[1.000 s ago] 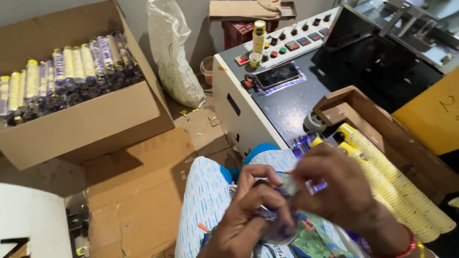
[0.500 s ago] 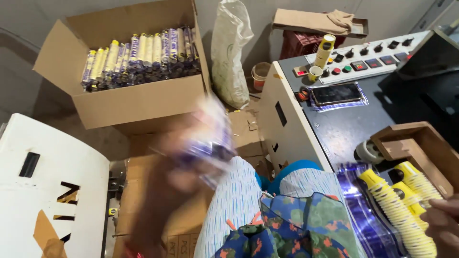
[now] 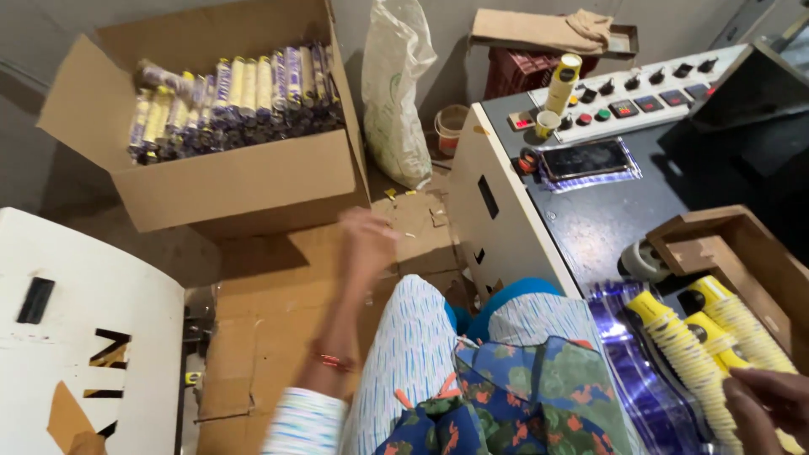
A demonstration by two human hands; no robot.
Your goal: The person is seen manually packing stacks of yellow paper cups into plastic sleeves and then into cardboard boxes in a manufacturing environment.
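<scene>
Cardboard, brown and creased, forms the open box (image 3: 227, 181) just ahead of the left hand (image 3: 366, 240), which is seen blurred, fingers loosely apart and holding nothing. Packed inside the box are rows of slim wrapped cup sleeves (image 3: 240, 97), glossy in purple and yellow, with one sleeve lying askew on top at the far left. Flattened cardboard (image 3: 270, 337) is spread on the floor beneath the forearm.

Yellow ribbed paper cups, nested into long stacks (image 3: 691, 354), are touched by the right hand (image 3: 771, 404) at the picture's lower corner; whether its fingers are closed on a stack cannot be told. A shallow wooden tray (image 3: 725, 244) lies just beyond them.

A stack could probably be crushed or bent apart if gripped unevenly, since thin paper gives easily. The askew sleeve might roll off the rows, being round and slick. A sleeve dropped short of the box would land on dusty floor.
</scene>
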